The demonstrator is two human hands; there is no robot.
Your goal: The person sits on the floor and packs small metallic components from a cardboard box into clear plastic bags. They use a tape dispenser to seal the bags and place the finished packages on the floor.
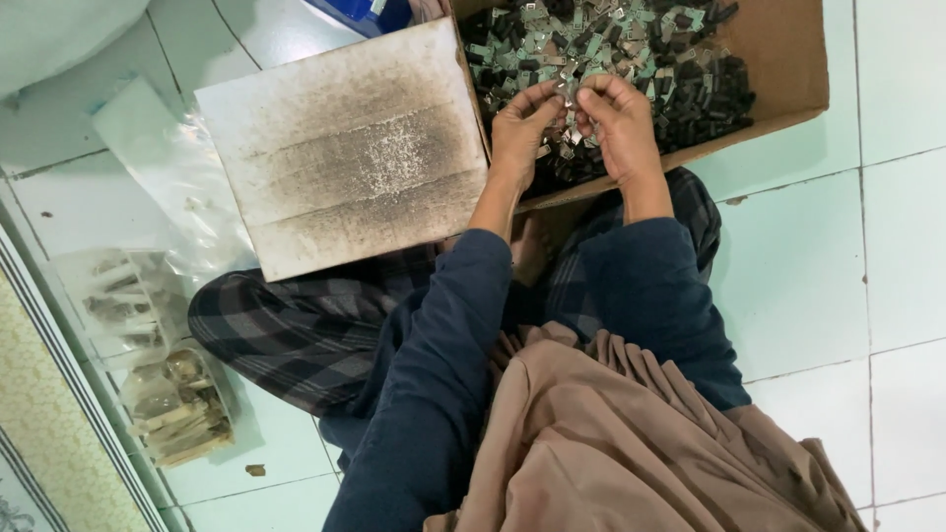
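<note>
A cardboard box [788, 59] lies on the tiled floor in front of my crossed legs, filled with several small black and silvery metal parts [690, 79]. Both hands hover over the box's near side. My left hand [520, 128] and my right hand [616, 123] meet at the fingertips, pinching a small silvery metal part [569, 94] between them. More small parts seem to rest in the curled fingers. Dark blue sleeves cover both forearms.
A stained white board [345, 148] rests on my left knee beside the box. Clear plastic bags [148, 296] with packed parts lie on the floor at the left, near a wall edge. Pale green floor tiles [838, 276] stretch to the right.
</note>
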